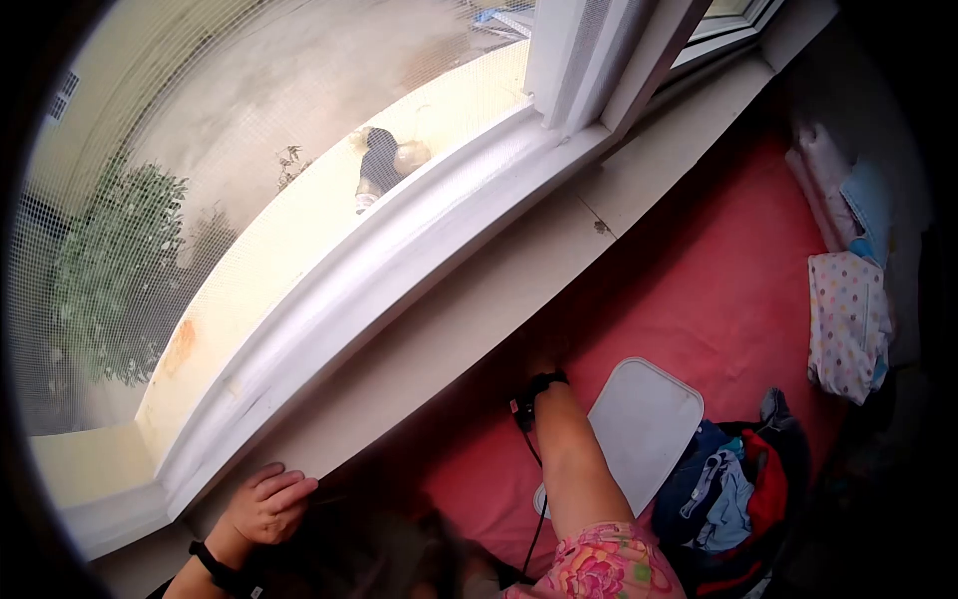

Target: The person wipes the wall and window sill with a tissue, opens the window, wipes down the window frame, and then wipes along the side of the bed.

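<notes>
My left hand rests at the near edge of the window sill, its fingers stretched out and bent a little, holding nothing that I can see. A black band circles that wrist. My right hand reaches forward into deep shadow beside the sill, over the red sheet. Its fingers are too dark to make out. On the right wrist sits a black band with a cable running back along the forearm. Beneath that forearm lies a pale flat board with rounded corners.
A white window frame with a mesh screen runs diagonally above the sill. Piled clothes lie right of the board. A dotted cloth and folded fabrics are at far right. Outside are a bush and a ledge with a dark object.
</notes>
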A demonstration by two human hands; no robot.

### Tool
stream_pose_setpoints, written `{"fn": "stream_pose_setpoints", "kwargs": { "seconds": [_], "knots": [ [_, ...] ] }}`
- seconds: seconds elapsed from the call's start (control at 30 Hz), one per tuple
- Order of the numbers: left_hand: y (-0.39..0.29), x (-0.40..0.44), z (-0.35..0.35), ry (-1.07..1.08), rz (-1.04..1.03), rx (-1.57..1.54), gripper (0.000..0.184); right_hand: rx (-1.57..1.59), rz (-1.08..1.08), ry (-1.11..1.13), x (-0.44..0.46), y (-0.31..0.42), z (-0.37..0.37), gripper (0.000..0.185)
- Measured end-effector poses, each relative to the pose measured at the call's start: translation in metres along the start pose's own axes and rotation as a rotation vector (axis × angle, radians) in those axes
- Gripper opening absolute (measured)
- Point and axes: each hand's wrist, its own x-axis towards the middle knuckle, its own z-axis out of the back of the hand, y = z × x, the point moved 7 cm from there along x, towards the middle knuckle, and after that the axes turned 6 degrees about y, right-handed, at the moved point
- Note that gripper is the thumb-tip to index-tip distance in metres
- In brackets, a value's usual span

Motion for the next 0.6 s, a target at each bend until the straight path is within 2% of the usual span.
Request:
{"fn": "stream_pose_setpoints", "kwargs": {
  "seconds": [0.03,0.1,0.23,0.4,0.5,0.6],
  "knots": [
    [0.000,0.000,0.000,0.008,0.008,-0.002,0.017,-0.036,-0.179,0.155,0.011,-0.008,-0.018,0.039],
    [0.001,0.003,0.002,0.011,0.001,-0.007,0.016,-0.004,-0.263,0.198,0.017,0.002,-0.050,0.039],
    [0.001,0.002,0.001,0.017,-0.013,-0.009,0.015,0.070,0.079,0.085,-0.004,0.090,-0.111,0.039],
    [0.003,0.001,0.001,-0.016,-0.005,-0.040,0.016,0.164,0.627,0.198,-0.104,0.218,-0.192,0.040],
    [0.002,0.000,0.003,0.001,-0.002,-0.050,0.016,0.246,0.900,0.321,-0.171,0.256,-0.217,0.041],
    [0.002,0.003,0.002,0.007,-0.002,-0.043,0.016,0.309,1.014,0.356,-0.193,0.252,-0.208,0.041]
  ]
}}
